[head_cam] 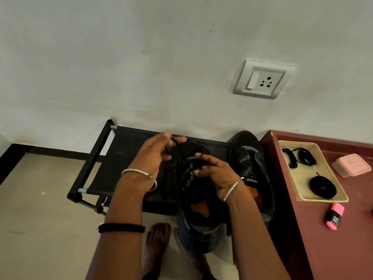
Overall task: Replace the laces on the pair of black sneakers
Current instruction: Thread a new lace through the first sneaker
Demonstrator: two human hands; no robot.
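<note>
The near sneaker (198,209) sits on the shoe rack (125,154), right under both hands. The left hand (155,156) pinches the black lace (181,154) between thumb and fingertips, up and left of the eyelets, and the right hand (216,170) curls over the tongue, apparently gripping the same lace, though black on black blurs it. The second sneaker (252,158) stands just right, beside the desk (333,239).
</note>
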